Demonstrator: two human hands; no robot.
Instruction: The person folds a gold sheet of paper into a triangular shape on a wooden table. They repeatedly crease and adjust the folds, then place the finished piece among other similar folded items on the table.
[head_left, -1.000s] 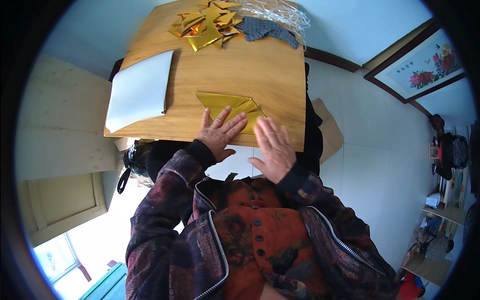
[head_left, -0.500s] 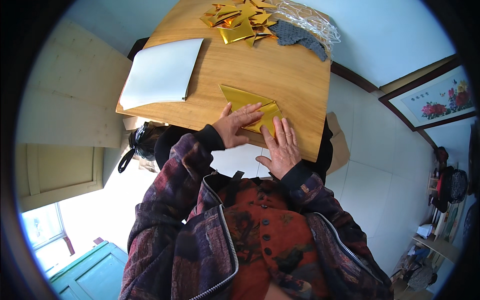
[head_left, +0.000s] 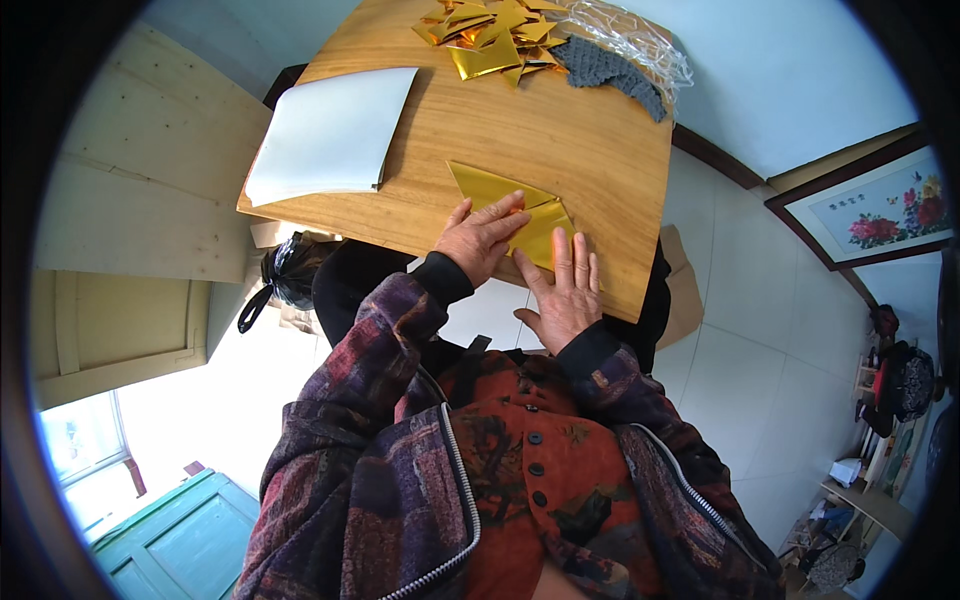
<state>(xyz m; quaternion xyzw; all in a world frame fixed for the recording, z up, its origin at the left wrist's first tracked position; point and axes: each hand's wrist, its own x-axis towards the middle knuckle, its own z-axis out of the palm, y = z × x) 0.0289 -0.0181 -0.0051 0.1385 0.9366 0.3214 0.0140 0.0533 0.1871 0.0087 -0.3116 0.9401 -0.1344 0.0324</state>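
A sheet of shiny gold paper (head_left: 483,187), folded into an angular shape, lies flat near the front edge of the wooden table (head_left: 480,110). Over its left part rests my left hand (head_left: 478,240), fingers stretched out to the right and touching the paper. My right hand (head_left: 566,290) lies open at the paper's lower right corner, its fingers pointing away from me and the fingertips on the paper and table. Part of the fold is hidden under the left fingers.
A stack of white sheets (head_left: 335,130) lies on the table's left. At the far side are a heap of folded gold paper pieces (head_left: 495,45), a dark grey cloth (head_left: 610,75) and clear stringy plastic (head_left: 640,40). A black plastic bag (head_left: 290,272) is beside the table at left.
My left hand has turned and drawn slightly back along the gold paper, its fingers now angled farther away from me. The whole view has shifted a little; the right hand stays by its corner.
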